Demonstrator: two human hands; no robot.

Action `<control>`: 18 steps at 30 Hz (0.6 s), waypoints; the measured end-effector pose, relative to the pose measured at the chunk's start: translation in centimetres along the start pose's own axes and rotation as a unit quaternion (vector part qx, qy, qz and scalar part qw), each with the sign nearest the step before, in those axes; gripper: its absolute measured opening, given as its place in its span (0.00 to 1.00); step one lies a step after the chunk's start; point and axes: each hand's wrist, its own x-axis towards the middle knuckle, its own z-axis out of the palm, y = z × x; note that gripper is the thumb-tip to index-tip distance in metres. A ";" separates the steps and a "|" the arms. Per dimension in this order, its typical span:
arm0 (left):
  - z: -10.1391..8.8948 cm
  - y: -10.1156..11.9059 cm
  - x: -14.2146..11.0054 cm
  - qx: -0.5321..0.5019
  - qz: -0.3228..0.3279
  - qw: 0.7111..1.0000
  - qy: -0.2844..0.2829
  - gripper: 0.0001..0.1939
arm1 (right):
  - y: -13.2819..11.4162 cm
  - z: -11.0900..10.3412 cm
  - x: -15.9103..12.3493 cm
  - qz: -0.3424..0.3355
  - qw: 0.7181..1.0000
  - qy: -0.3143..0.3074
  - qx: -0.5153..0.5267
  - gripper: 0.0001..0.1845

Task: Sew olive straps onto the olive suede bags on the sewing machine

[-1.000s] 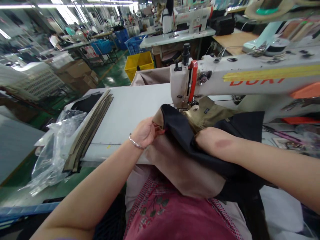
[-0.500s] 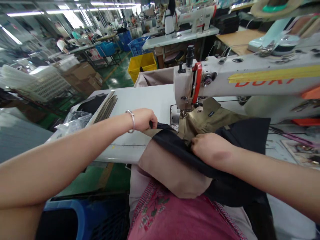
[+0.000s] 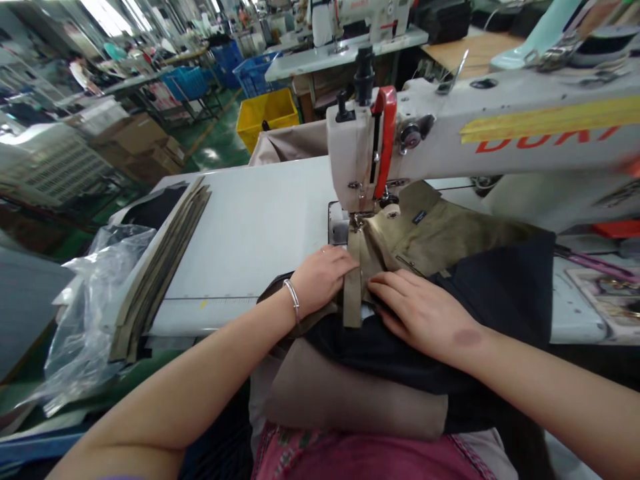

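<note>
An olive fabric strip [image 3: 353, 303] runs from under the presser foot of the white sewing machine [image 3: 345, 157] toward me. It lies along the olive part of a garment [image 3: 440, 227]. My left hand [image 3: 323, 280] is closed at the strip's left edge, fingertips on it and the thumb hidden. To the right of the strip, my right hand [image 3: 417, 307] lies flat on the cloth, fingers stretched out. Black fabric [image 3: 510, 280] spreads under and beyond the right hand. A taupe panel [image 3: 350, 387] of the same bundle hangs over my lap.
A stack of olive strips [image 3: 163, 277] lies at the left of the white table [image 3: 250, 220], beside clear plastic film [image 3: 95, 287]. Purple-handled scissors [image 3: 595, 263] lie at the right. Behind the table stands a yellow bin [image 3: 267, 117]; cardboard boxes [image 3: 135, 143] are farther left.
My left hand reached out left, pulling at the dark fabric, then came back beside the needle area. The strip now lies straight toward me. My right hand has flattened out on the cloth.
</note>
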 end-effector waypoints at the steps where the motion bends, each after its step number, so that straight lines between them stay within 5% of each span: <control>1: 0.0 0.0 0.1 -0.036 -0.045 0.998 0.023 0.15 | -0.1 0.0 0.1 0.007 1.000 -0.003 -0.001 0.24; 5: -0.3 0.1 0.6 -0.145 -0.180 0.971 0.055 0.25 | -0.1 -0.2 0.3 0.008 0.999 -0.046 -0.019 0.25; 18: 0.0 0.2 1.7 -0.109 -0.152 0.982 0.034 0.23 | 0.7 -0.4 0.4 -0.030 0.998 -0.057 0.006 0.18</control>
